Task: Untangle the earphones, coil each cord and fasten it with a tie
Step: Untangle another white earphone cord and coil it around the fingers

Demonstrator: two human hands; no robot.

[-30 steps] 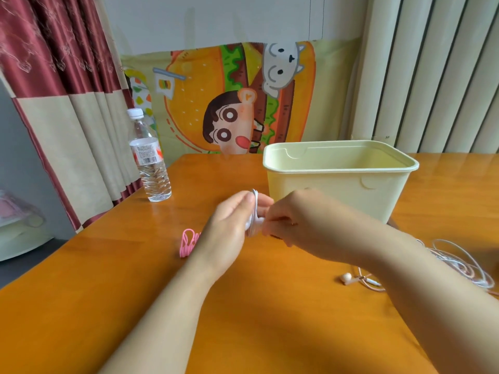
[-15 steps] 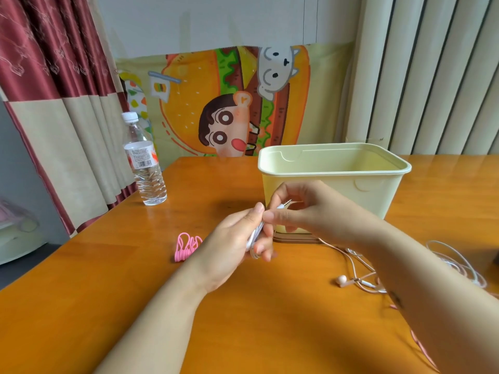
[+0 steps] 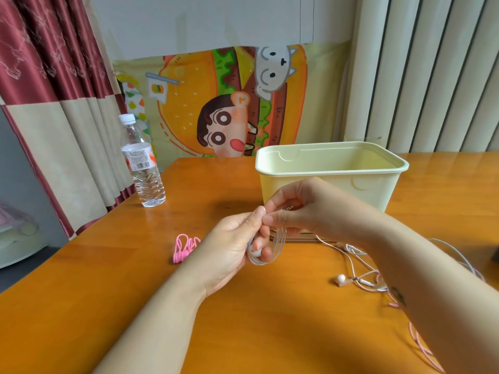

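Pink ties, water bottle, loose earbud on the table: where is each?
Pink ties [image 3: 183, 249]: head view, middle of the bundle.
Water bottle [image 3: 139, 160]: head view, on its label.
Loose earbud [image 3: 339, 279]: head view, on its rounded head.

One bottle [image 3: 143, 168], one tub [image 3: 332, 172], one coil [image 3: 278, 245] and one loose earbud [image 3: 339, 279] get counted; ties [image 3: 185, 247] are too bunched to be counted.

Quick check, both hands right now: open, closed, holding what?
Left hand: closed, holding the white cord coil.
Right hand: closed, pinching the same coil at its top.
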